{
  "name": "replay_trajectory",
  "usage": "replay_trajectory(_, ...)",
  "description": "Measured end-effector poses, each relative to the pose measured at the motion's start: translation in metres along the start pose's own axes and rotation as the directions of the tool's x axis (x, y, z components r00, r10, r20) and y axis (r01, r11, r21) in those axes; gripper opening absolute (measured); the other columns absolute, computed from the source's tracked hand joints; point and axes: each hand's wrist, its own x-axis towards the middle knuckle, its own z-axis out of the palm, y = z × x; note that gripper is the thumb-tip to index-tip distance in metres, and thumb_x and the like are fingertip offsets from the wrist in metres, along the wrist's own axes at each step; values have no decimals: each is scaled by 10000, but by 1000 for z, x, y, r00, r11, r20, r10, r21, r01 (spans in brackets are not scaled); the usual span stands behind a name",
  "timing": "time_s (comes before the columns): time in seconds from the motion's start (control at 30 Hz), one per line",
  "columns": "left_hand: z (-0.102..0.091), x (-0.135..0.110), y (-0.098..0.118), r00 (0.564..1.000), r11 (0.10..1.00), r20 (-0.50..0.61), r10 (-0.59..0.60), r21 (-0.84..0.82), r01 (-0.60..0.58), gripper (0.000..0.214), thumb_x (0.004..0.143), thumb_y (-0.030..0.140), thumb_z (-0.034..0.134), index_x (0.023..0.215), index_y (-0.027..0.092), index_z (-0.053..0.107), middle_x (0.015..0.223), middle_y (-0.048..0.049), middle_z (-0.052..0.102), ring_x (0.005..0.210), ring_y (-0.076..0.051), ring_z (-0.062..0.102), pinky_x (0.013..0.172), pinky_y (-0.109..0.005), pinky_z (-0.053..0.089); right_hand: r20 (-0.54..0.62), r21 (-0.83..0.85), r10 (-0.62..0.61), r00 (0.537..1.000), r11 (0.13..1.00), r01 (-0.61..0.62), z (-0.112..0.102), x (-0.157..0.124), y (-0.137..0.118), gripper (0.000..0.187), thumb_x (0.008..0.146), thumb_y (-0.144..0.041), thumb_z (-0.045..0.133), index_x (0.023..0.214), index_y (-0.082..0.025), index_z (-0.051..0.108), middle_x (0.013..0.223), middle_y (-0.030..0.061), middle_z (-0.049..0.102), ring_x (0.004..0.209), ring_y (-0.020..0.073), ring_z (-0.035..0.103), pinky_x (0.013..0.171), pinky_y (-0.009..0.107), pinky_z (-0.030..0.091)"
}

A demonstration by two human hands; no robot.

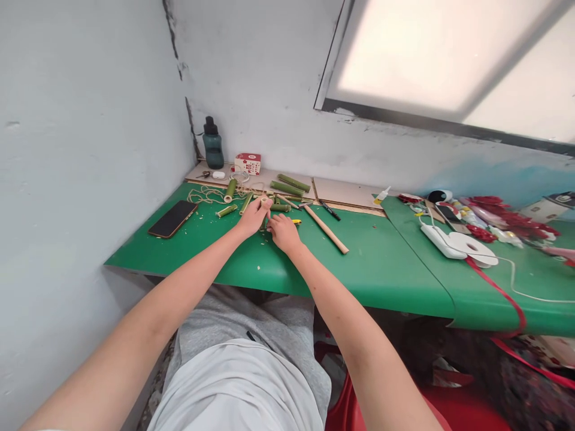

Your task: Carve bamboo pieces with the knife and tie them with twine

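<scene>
My left hand (pixel 254 220) is closed around a short bamboo tube that stands upright, its pale cut end (pixel 264 202) showing at the top. My right hand (pixel 284 232) is right beside it, fingers curled in against the tube's lower side; what they grip is hidden. A yellow tool end (pixel 297 222), perhaps a cutter's, shows just past the right knuckles. Around the hands lie short green bamboo pieces (pixel 227 211) and a bamboo tube (pixel 230 190). A wooden-handled hammer (pixel 327 229) rests to the right, with a black pen (pixel 330 210) beyond it.
On the green tabletop (pixel 359 275) a phone (pixel 173 219) lies left, with twine (pixel 209 194) behind. A dark bottle (pixel 212 143), a small box (pixel 247 164) and longer bamboo lengths (pixel 287 188) line the wall. At right are a glue bottle (pixel 382 195), a white device (pixel 442 241) and red ribbon (pixel 498 293).
</scene>
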Motion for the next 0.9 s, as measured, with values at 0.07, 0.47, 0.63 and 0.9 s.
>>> replay_trajectory(0.07, 0, 0, 1, 1000, 1000, 2, -1, 4, 1, 602, 952, 780, 439, 735, 223, 511, 662, -13, 587, 649, -177, 517, 704, -325, 428, 10, -3, -17, 1000, 1000, 17, -1, 0, 0, 178, 973, -123, 551, 976, -183, 719, 981, 118, 689, 995, 289, 532, 785, 389, 361)
replay_trajectory(0.47, 7, -1, -1, 999, 1000, -42, -4, -28, 3, 596, 963, 778, 406, 757, 225, 487, 626, 4, 557, 617, -164, 521, 719, -326, 465, -20, 20, -16, 1000, 1000, 17, 1, -6, 2, 211, 1034, -178, 500, 1041, -181, 711, 999, 110, 692, 983, 281, 537, 821, 384, 367)
replay_trajectory(0.63, 4, 2, -5, 999, 999, -45, -4, -37, 2, 604, 968, 780, 390, 741, 227, 483, 620, -2, 553, 618, -167, 509, 708, -331, 459, -51, 40, 3, 999, 999, -1, 0, -9, 1, 239, 1051, -188, 466, 1083, -183, 703, 1040, 115, 692, 1028, 286, 536, 855, 390, 373)
replay_trajectory(0.9, 2, 3, -6, 1000, 999, -13, -19, -32, 18, 624, 950, 801, 396, 720, 228, 487, 624, -11, 576, 612, -164, 507, 673, -323, 449, -34, 68, -8, 999, 998, 10, 1, -8, 1, 245, 1048, -191, 487, 1061, -197, 731, 1008, 100, 701, 995, 271, 549, 851, 388, 372)
